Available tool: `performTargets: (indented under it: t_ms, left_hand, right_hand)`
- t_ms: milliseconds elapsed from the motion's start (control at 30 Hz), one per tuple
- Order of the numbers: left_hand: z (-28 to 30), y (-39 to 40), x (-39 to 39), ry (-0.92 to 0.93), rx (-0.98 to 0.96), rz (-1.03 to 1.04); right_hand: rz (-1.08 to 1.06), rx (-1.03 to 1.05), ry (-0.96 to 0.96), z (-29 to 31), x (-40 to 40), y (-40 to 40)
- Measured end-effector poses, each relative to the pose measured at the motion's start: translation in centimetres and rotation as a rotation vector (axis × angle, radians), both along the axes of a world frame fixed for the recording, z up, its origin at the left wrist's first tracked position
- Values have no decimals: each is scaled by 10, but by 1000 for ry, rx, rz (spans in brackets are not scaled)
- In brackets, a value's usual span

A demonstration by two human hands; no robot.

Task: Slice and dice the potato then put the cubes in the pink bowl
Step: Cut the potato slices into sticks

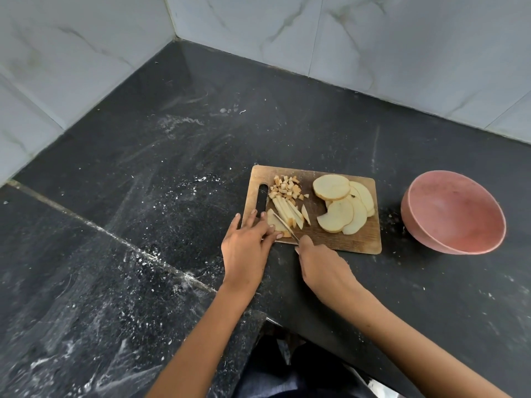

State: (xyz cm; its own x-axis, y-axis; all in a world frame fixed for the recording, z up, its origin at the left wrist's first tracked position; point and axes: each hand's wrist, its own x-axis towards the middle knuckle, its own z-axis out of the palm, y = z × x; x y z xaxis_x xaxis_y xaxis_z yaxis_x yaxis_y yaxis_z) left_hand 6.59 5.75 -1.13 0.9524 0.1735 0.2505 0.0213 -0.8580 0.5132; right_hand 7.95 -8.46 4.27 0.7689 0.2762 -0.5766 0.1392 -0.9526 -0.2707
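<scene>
Right hand [321, 262] grips a knife [284, 225] across a slice [276, 224]; left hand [247, 242] presses it, fingers straight.

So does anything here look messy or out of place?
Mostly tidy. The black counter carries white powdery smears and specks. A few crumbs lie off the cutting board, beside the pink bowl, which has no cubes in it yet.

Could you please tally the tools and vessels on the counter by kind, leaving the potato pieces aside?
Cutting board: 1
Knife: 1
Pink bowl: 1
Total: 3
</scene>
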Motion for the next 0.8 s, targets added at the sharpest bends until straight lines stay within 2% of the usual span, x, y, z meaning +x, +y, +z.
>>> performTargets:
  t_ms: [200,467,633,800]
  left_hand:
    - [-1,5,0,2,-62,-33]
    - [-4,7,-1,24,-89,-44]
    - [-4,6,-1,26,-103,-36]
    - [-4,5,-2,9,-68,-39]
  right_hand:
    - [-35,-5,11,-2,-21,-19]
    - [-159,270,141,2,-16,-43]
    - [-165,341,24,14,-14,-41]
    - [-109,276,-67,7,6,-12]
